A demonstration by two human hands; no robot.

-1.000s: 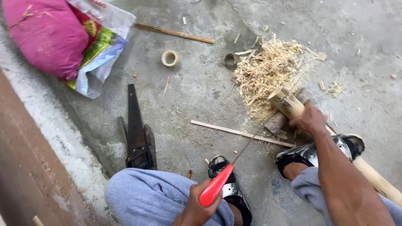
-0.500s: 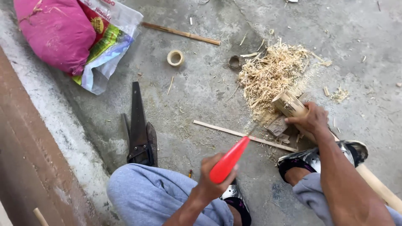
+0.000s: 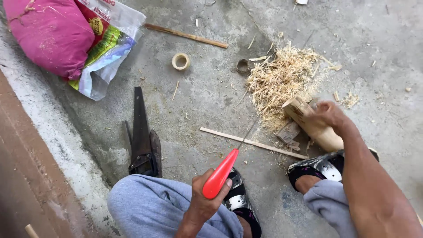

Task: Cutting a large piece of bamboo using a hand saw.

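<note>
- The left hand [image 3: 203,203] has its grip closed around the red handle of a thin-bladed tool [image 3: 220,173], held above the person's left knee; the narrow blade runs up and to the right toward the pile of shavings [image 3: 280,79].
- The right hand [image 3: 328,115] has its grip wrapped over a bamboo piece [image 3: 308,120], which lies tilted on the concrete floor [image 3: 211,101] at the near edge of the shavings, its cut end pointing toward them.
- A small wooden block [image 3: 288,131] sits just beside the bamboo piece, on the side away from the right hand; small offcuts lie by it.
- A thin wooden strip [image 3: 253,143] lies on the floor below the shavings, passing under the tool's blade.
- Two short bamboo rings rest left of the shavings: a dark ring [image 3: 242,66] close to them, a pale ring [image 3: 180,61] farther off. Both look hollow.
- A longer bamboo stick [image 3: 185,35] lies beyond the pale ring.
- A black-sheathed saw [image 3: 142,134] lies well left of the shavings, near the left knee.
- A pink sack [image 3: 48,35], bulging full and closed, lies far left of the shavings; what it holds cannot be seen.
- A printed plastic bag [image 3: 105,53] lies under and beside the pink sack, its contents hidden.
- Both feet wear black-and-silver sandals [image 3: 324,166], below the shavings.
</note>
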